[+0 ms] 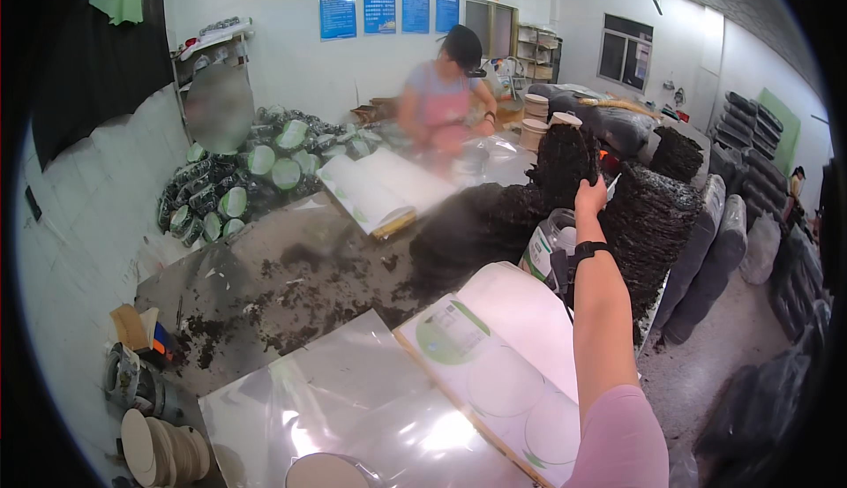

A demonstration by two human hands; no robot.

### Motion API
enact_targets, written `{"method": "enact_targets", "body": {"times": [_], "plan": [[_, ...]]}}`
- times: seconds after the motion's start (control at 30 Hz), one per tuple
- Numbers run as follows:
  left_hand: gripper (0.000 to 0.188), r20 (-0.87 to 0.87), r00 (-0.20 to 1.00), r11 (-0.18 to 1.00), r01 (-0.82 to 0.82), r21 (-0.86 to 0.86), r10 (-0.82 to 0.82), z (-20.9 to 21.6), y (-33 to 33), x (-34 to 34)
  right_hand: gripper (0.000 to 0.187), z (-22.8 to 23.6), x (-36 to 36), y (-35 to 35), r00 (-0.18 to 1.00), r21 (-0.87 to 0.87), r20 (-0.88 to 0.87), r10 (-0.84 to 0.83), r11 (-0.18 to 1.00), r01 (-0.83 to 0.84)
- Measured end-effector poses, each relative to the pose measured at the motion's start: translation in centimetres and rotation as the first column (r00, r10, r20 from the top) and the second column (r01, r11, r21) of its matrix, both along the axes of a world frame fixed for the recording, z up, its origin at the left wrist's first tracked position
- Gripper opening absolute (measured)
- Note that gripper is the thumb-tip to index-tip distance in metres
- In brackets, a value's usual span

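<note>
The right hand is closed on the lower right edge of a black, ragged, rounded cake of dried leafy material; most of the fingers are hidden, so the firmness of the hold cannot be told. The left hand is not in view. The cake is held near the right edge of the grey, crumb-strewn work surface, between a tall black stack of similar dried material and a dark, low heap. A clear plastic jar with a green-and-white label is noted just beside the wrist.

The step in hand is judged to be a pick-up. Support under the middle — not at the rim alone — is advised, as crumbling appears likely; a level lift, kept clear of the jar, should be made.
</note>
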State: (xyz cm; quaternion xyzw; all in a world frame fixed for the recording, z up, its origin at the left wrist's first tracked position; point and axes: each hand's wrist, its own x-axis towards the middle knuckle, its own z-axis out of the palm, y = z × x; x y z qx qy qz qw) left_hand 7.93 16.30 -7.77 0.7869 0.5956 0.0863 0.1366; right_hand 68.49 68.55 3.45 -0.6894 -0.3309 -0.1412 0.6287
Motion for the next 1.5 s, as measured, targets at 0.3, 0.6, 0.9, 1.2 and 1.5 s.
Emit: {"method": "enact_targets", "body": {"times": [0.3, 0.6, 0.9, 1.2, 1.5], "plan": [[0.042, 0.043, 0.999, 0.999, 0.013, 0.030, -0.014, -0.3, -0.5, -0.3, 0.042, 0.0, 0.1, 1.9, 0.710, 0.522, -0.353, 0.609, 0.758, -0.390], [0.043, -0.128, 0.983, 0.984, 0.113, -0.137, -0.131, 5.1, 1.3, 0.6, 0.043, 1.9, -12.1, -8.6, -0.166, 0.711, -0.487, 0.857, 0.280, -0.645], [0.084, -0.240, 0.948, 0.978, 0.203, -0.045, -0.208, -2.5, 4.3, 0.4, 0.049, -1.2, -24.1, -32.2, -0.380, 0.602, -0.630, 0.677, 0.116, -0.790], [0.082, -0.270, 0.947, 0.974, 0.121, -0.192, -0.171, -3.4, 5.5, 1.4, 0.046, -8.0, -28.3, -41.7, 0.028, 0.193, -0.695, 0.719, 0.225, -0.955], [0.069, -0.129, 0.986, 0.991, 0.089, -0.097, -0.102, -5.6, 5.5, 0.9, 0.032, -4.2, -35.7, -44.2, 0.006, 0.313, -0.558, 0.830, 0.217, -0.925]]}}
